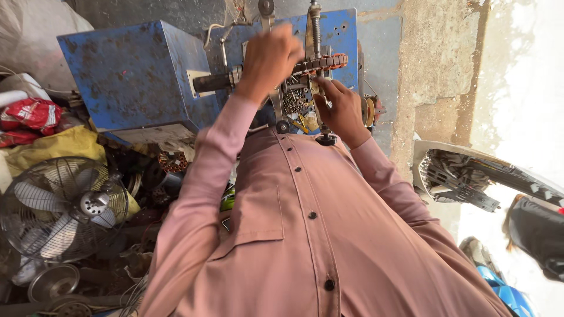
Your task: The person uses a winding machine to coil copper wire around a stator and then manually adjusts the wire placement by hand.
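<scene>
Head view looked down a pink shirt (305,235) to both hands at a blue machine (135,76). Nearest, the right hand (339,108) sat low by a tray of small screws and bits (296,103), fingers curled loosely toward a thin upright rod (315,35); whether it pinched anything could not be told. Further up, the left hand (269,58) was closed around the shaft area beside a ribbed copper-coloured rotor (323,61), which lay mounted across the machine front. A fan (61,208) and scrap lay off to the left. Risk, as a judgement: fingers stood close to the rotor; if it turned, they could get caught, or loose screws could spill.
</scene>
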